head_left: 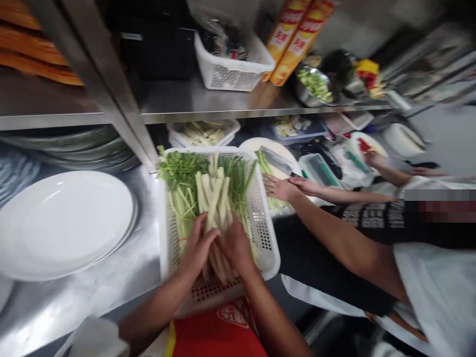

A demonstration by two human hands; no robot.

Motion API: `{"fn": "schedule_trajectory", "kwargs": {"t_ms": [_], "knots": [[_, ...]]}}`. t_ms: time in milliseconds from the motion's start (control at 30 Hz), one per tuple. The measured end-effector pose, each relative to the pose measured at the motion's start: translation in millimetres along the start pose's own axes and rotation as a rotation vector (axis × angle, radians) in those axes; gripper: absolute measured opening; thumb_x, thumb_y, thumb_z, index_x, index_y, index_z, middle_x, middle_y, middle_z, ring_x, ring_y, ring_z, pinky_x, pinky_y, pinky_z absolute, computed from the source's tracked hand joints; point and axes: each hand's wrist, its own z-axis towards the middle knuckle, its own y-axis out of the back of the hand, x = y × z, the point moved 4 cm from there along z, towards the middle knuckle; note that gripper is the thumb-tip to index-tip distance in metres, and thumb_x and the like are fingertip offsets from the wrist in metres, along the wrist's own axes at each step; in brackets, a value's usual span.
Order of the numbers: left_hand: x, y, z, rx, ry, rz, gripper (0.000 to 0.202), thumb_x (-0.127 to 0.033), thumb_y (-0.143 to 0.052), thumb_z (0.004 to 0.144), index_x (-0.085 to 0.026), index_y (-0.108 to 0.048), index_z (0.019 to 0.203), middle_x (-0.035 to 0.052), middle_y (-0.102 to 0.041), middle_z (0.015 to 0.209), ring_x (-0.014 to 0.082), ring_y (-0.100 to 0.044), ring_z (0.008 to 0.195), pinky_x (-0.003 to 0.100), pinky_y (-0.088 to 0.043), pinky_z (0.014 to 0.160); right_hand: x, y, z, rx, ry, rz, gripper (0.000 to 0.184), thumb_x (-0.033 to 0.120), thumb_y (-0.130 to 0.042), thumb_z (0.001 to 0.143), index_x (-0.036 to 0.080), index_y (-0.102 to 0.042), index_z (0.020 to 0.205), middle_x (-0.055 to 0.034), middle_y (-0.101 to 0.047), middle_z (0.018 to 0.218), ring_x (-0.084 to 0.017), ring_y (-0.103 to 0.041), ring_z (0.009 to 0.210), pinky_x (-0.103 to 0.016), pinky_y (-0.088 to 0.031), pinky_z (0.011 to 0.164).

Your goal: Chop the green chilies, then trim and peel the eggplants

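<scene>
A white plastic basket (273, 248) stands before me on the steel counter. Inside it, leafy green herbs (182, 171) lie on the left and long thin green stems (241, 183) on the right. Between them is a bundle of pale greenish-white vegetable stalks (213, 191), their cut ends pointing away from me. My left hand (197, 245) is closed around the bundle from the left. My right hand (236, 243) grips it from the right, close to the left one. The fingers of my right hand are partly hidden and blurred.
Large white plates (67, 225) are stacked at left. A steel shelf (174, 101) runs above the counter, holding a white basket (234, 69) and a metal bowl (314, 87). At right, a co-worker's hands (284, 188) hold a knife (277, 161) over green stems on a round board (249, 144).
</scene>
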Motion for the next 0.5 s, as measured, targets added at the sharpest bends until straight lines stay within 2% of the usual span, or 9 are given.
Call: {"fn": "schedule_trajectory", "kwargs": {"t_ms": [133, 267, 400, 500], "knots": [[2, -1.4, 5, -0.064, 0.048, -0.111, 0.057, -0.040, -0.068, 0.083, -0.026, -0.051, 0.136, 0.0069, -0.058, 0.141, 0.0271, -0.052, 0.134, 0.043, -0.037, 0.117, 2, 6, -4, 0.055, -0.072, -0.031, 0.079, 0.044, -0.065, 0.086, 0.015, -0.033, 0.152, -0.0178, -0.055, 0.141, -0.035, -0.053, 0.131, -0.051, -0.046, 0.109], [-7, -4.7, 3, -0.100, 0.117, -0.211, 0.056, -0.038, -0.070, 0.080, -0.026, -0.053, 0.132, 0.0060, -0.060, 0.140, 0.0271, -0.051, 0.135, 0.042, -0.039, 0.116, 3, 8, -12, 0.039, -0.080, -0.022, 0.076, 0.041, -0.064, 0.087, 0.013, -0.035, 0.152, -0.0181, -0.051, 0.145, -0.034, -0.050, 0.134, -0.050, -0.043, 0.112], [-11, -4.0, -2, -0.109, 0.160, -0.209, 0.054, -0.037, -0.071, 0.077, -0.028, -0.055, 0.128, 0.0030, -0.062, 0.137, 0.0267, -0.051, 0.136, 0.042, -0.041, 0.116, 2, 8, -12, 0.036, -0.092, -0.002, 0.078, 0.041, -0.066, 0.086, 0.015, -0.035, 0.153, -0.0171, -0.053, 0.144, -0.033, -0.053, 0.131, -0.050, -0.044, 0.111], [-7, -1.3, -9, -0.119, 0.174, -0.186, 0.051, -0.038, -0.070, 0.075, -0.027, -0.057, 0.123, 0.0032, -0.064, 0.133, 0.0288, -0.054, 0.133, 0.043, -0.046, 0.111, -1, 8, -10, 0.025, -0.082, -0.008, 0.080, 0.043, -0.068, 0.085, 0.015, -0.036, 0.153, -0.0182, -0.054, 0.143, -0.034, -0.053, 0.131, -0.051, -0.046, 0.109]]}}
